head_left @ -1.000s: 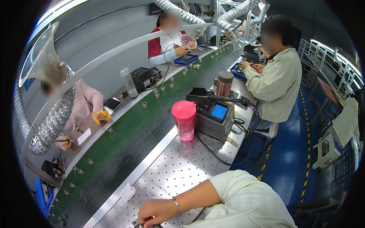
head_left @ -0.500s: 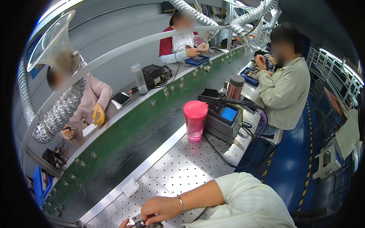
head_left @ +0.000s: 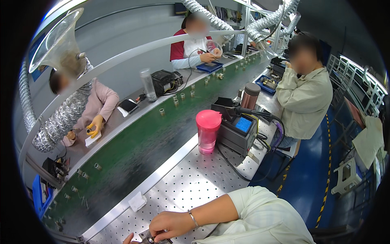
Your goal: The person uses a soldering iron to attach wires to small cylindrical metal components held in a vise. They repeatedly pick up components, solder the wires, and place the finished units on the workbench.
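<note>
My right hand, with a bracelet at the wrist, is at the bottom edge, its fingers bent down and closed on a small dark metal piece. Beneath the fingers lies a flat metal block, partly cut off by the picture's edge. Only a fingertip or two of my left hand show beside the block; the rest is out of the picture. A folded white tissue rests on the perforated metal bench, just beyond my hands.
A pink-lidded bottle and a soldering station with a blue sponge stand ahead. Left runs a green conveyor belt bearing several small metal cylinders. Co-workers sit across it and at the right. A brown tumbler stands farther off.
My hands stay almost in place. The co-worker at left has brought a yellow-covered hand down toward the white paper. At right, the co-worker's hand has moved up near the head.
</note>
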A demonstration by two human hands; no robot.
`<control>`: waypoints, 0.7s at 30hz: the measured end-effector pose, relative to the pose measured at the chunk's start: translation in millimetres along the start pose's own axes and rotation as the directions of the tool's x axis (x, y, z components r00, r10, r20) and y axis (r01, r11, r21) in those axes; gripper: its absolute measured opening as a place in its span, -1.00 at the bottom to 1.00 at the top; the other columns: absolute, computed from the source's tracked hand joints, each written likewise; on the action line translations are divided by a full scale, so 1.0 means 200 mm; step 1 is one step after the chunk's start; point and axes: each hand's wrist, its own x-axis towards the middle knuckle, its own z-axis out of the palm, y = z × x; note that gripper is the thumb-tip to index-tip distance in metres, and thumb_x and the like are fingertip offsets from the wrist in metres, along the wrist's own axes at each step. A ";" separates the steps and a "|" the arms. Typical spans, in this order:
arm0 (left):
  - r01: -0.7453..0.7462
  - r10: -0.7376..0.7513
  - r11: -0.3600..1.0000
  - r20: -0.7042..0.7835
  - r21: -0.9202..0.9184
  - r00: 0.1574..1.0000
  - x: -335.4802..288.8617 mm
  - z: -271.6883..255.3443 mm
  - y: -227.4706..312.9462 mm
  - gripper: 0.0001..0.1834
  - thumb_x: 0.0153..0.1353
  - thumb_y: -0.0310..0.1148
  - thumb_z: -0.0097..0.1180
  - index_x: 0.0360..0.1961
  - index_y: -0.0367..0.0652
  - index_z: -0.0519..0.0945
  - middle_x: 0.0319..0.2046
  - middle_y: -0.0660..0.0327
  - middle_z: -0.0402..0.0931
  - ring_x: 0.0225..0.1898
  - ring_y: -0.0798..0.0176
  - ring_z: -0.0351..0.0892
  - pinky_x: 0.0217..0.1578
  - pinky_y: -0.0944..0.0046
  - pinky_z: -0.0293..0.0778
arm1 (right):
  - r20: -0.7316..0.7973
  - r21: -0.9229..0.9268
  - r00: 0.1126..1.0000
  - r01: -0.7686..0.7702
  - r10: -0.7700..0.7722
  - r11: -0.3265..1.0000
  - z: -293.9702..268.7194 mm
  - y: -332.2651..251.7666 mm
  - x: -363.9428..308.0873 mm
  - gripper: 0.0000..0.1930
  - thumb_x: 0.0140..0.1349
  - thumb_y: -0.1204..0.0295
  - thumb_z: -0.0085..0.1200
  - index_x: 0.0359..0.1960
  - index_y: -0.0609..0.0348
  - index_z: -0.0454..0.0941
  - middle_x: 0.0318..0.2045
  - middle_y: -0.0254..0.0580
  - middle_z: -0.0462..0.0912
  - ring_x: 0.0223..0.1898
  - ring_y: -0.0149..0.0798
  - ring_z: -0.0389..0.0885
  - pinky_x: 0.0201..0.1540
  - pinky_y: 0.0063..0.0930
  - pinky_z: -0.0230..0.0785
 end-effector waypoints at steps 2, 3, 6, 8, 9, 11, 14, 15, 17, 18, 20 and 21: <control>-0.095 0.087 0.990 0.083 0.101 0.993 -0.03 0.01 0.00 -0.70 0.37 -0.42 -0.05 0.08 -0.29 0.45 -0.33 0.18 0.58 -0.43 0.36 0.54 -0.49 0.43 0.44 | -0.007 -0.002 1.000 -0.003 0.003 1.000 0.00 0.01 -0.01 -0.80 0.15 0.34 0.20 -0.44 0.14 0.45 -0.58 -0.26 0.50 -0.51 -0.19 0.47 -0.44 -0.34 0.28; -0.015 0.022 0.986 -0.038 0.165 0.999 -0.04 0.04 0.01 -0.75 0.36 -0.47 -0.04 0.02 -0.29 0.44 -0.42 0.20 0.56 -0.50 0.39 0.50 -0.53 0.45 0.40 | -0.007 -0.007 1.000 -0.003 0.003 1.000 0.00 0.01 -0.01 -0.80 0.15 0.34 0.20 -0.44 0.14 0.45 -0.58 -0.26 0.50 -0.51 -0.19 0.47 -0.44 -0.34 0.28; -0.003 -0.009 0.991 0.095 0.132 0.995 0.00 -0.02 0.02 -0.84 0.38 -0.43 -0.07 -0.11 -0.28 0.46 -0.51 0.23 0.50 -0.59 0.41 0.42 -0.57 0.46 0.35 | -0.002 -0.021 1.000 -0.003 0.003 1.000 0.01 0.02 0.00 -0.80 0.14 0.34 0.21 -0.45 0.14 0.45 -0.58 -0.25 0.50 -0.51 -0.18 0.46 -0.45 -0.33 0.28; 0.032 -0.041 0.982 0.049 0.185 0.998 0.00 -0.03 0.01 -0.83 0.40 -0.38 -0.10 -0.17 -0.27 0.45 -0.55 0.24 0.47 -0.62 0.42 0.38 -0.58 0.45 0.33 | 0.003 -0.030 1.000 -0.001 0.001 1.000 0.01 0.02 0.00 -0.80 0.14 0.34 0.21 -0.45 0.14 0.45 -0.58 -0.25 0.49 -0.52 -0.17 0.46 -0.45 -0.33 0.27; 0.048 -0.055 0.976 0.026 0.210 0.998 0.01 -0.03 0.01 -0.82 0.41 -0.36 -0.12 -0.20 -0.26 0.45 -0.56 0.24 0.46 -0.64 0.42 0.37 -0.59 0.45 0.32 | 0.001 -0.028 1.000 0.007 -0.007 1.000 0.01 0.02 0.00 -0.80 0.14 0.34 0.21 -0.45 0.14 0.44 -0.58 -0.25 0.49 -0.51 -0.17 0.46 -0.45 -0.32 0.27; 0.082 -0.089 0.970 0.022 0.230 0.996 0.02 -0.04 0.01 -0.79 0.41 -0.33 -0.15 -0.18 -0.27 0.44 -0.56 0.23 0.45 -0.64 0.41 0.36 -0.59 0.43 0.34 | -0.008 -0.022 1.000 0.023 -0.023 0.999 0.02 0.01 0.01 -0.79 0.14 0.33 0.21 -0.46 0.13 0.44 -0.58 -0.25 0.49 -0.51 -0.16 0.46 -0.45 -0.31 0.26; 0.010 -0.011 1.000 -0.025 -0.016 1.000 -0.01 0.04 0.02 -0.81 0.40 -0.38 -0.12 -0.12 -0.28 0.43 -0.52 0.20 0.47 -0.62 0.39 0.39 -0.58 0.42 0.37 | -0.003 -0.033 1.000 0.022 -0.023 0.999 0.02 0.03 0.01 -0.79 0.14 0.33 0.21 -0.45 0.14 0.44 -0.58 -0.25 0.49 -0.51 -0.15 0.46 -0.44 -0.30 0.26; 0.007 -0.006 0.999 -0.010 0.051 1.000 -0.01 0.05 0.03 -0.82 0.39 -0.40 -0.11 -0.10 -0.28 0.43 -0.51 0.19 0.48 -0.62 0.38 0.40 -0.57 0.42 0.38 | -0.008 -0.040 1.000 0.025 -0.026 0.999 0.02 0.03 0.01 -0.79 0.14 0.33 0.21 -0.45 0.14 0.44 -0.58 -0.25 0.49 -0.51 -0.15 0.46 -0.44 -0.30 0.26; -0.007 0.004 0.984 0.018 0.180 1.000 -0.03 0.06 0.05 -0.81 0.37 -0.43 -0.10 -0.07 -0.29 0.42 -0.48 0.16 0.49 -0.60 0.38 0.41 -0.56 0.42 0.40 | -0.012 -0.055 0.999 0.033 -0.034 0.998 0.02 0.03 0.00 -0.79 0.14 0.33 0.21 -0.45 0.13 0.44 -0.58 -0.25 0.49 -0.51 -0.15 0.46 -0.44 -0.30 0.26; -0.010 0.005 0.989 0.035 0.149 0.999 -0.03 0.04 0.04 -0.83 0.37 -0.44 -0.09 -0.08 -0.28 0.42 -0.50 0.17 0.49 -0.61 0.39 0.41 -0.57 0.43 0.39 | -0.009 -0.049 1.000 0.028 -0.029 0.998 0.02 0.03 0.00 -0.79 0.14 0.33 0.21 -0.45 0.13 0.43 -0.58 -0.25 0.49 -0.50 -0.15 0.46 -0.43 -0.30 0.26; -0.015 0.009 0.996 0.073 0.082 0.997 -0.02 0.01 0.03 -0.85 0.36 -0.47 -0.08 -0.10 -0.27 0.42 -0.52 0.18 0.49 -0.62 0.40 0.40 -0.58 0.45 0.38 | -0.004 -0.041 1.000 0.013 -0.013 0.999 0.02 0.03 -0.01 -0.78 0.14 0.32 0.21 -0.45 0.14 0.43 -0.58 -0.25 0.49 -0.50 -0.15 0.46 -0.43 -0.29 0.26; 0.002 -0.010 0.990 0.054 0.139 0.999 -0.02 0.05 0.07 -0.86 0.39 -0.39 -0.07 -0.20 -0.24 0.46 -0.59 0.26 0.44 -0.66 0.45 0.33 -0.62 0.49 0.28 | -0.001 -0.042 1.000 0.009 -0.009 0.999 0.02 0.03 -0.01 -0.78 0.14 0.32 0.21 -0.45 0.14 0.43 -0.57 -0.25 0.49 -0.50 -0.15 0.46 -0.43 -0.29 0.26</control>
